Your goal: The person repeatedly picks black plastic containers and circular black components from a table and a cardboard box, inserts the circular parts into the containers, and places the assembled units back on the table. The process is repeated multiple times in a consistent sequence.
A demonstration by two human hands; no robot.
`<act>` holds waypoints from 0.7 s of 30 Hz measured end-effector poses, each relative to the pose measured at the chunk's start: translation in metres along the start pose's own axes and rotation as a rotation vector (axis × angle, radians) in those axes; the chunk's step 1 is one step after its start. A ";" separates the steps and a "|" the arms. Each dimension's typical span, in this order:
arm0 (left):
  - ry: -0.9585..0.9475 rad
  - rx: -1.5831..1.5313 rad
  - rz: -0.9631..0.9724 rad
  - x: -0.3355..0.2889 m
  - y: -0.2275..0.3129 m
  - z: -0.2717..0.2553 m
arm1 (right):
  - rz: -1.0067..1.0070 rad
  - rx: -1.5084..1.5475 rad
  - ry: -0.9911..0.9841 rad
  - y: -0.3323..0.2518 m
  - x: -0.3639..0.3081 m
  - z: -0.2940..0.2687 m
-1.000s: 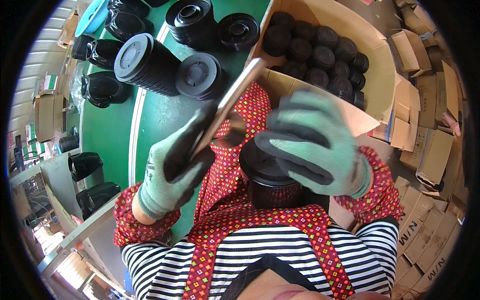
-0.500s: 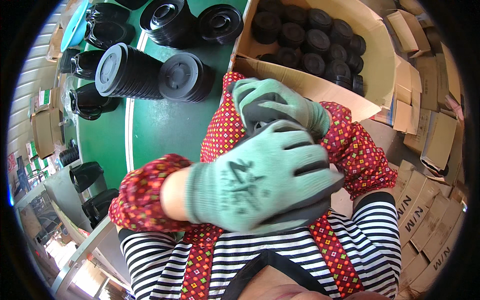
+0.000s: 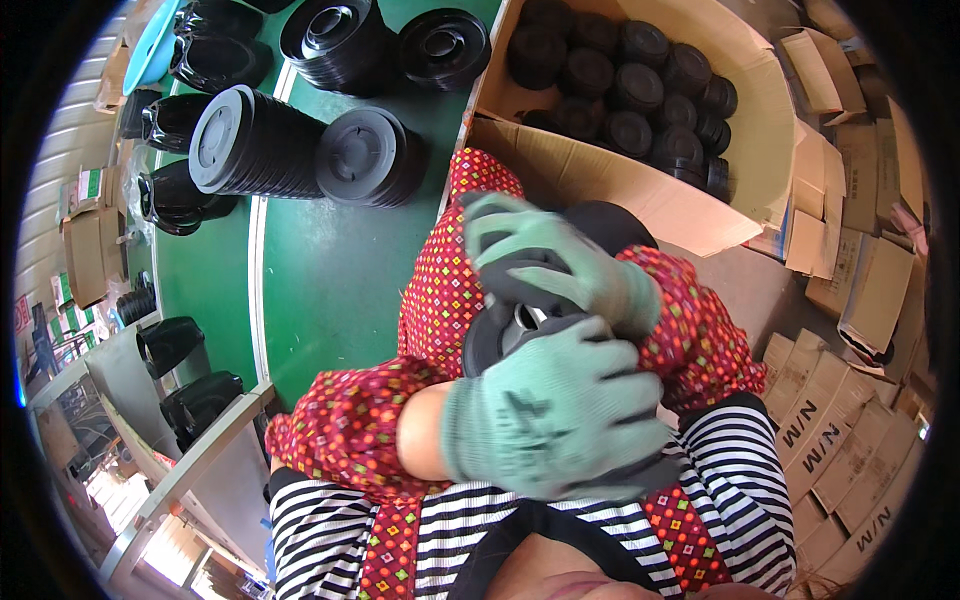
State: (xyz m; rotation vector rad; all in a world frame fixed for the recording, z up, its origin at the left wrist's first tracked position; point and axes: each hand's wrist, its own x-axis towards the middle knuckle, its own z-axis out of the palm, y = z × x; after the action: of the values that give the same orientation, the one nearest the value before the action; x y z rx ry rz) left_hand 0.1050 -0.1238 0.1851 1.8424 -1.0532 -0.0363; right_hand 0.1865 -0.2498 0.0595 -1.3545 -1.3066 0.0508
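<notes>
Both my hands wear green knit gloves with dark palms and meet over my lap. My left hand [image 3: 560, 415] reaches across from the left and closes over the near side of a stack of black round plastic parts [image 3: 505, 335]. My right hand [image 3: 545, 255] grips the far top of the same stack. A pale centre shows in the black part between the two hands. The rest of the stack is hidden by the gloves and my red patterned sleeves.
An open cardboard box [image 3: 760, 150] with several black round parts stands just beyond my hands. Stacks of black lids [image 3: 260, 145] and black tubs [image 3: 180, 205] lie on the green table [image 3: 320, 290]. Flattened cartons [image 3: 840, 440] are piled at the right.
My left hand left the box flap, swung across from the left and closed over the black stack. My right hand stayed on the stack's top.
</notes>
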 end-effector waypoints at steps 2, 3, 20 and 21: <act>0.143 -0.362 0.131 -0.030 -0.018 -0.011 | 0.116 -0.332 -0.020 -0.030 0.001 -0.025; 0.208 -0.533 0.169 -0.044 -0.025 -0.016 | 0.260 -0.368 -0.107 -0.042 0.007 -0.039; -0.256 0.456 -0.983 0.019 0.041 -0.033 | 0.329 -0.087 -0.186 -0.028 0.032 -0.048; -0.286 0.468 -1.071 0.021 0.042 -0.032 | 0.345 -0.080 -0.158 -0.026 0.029 -0.042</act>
State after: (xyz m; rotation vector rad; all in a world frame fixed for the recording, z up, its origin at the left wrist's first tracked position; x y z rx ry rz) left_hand 0.1055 -0.1212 0.2423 2.6954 -0.1263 -0.7522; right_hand 0.2098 -0.2658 0.1093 -1.6605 -1.2000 0.3510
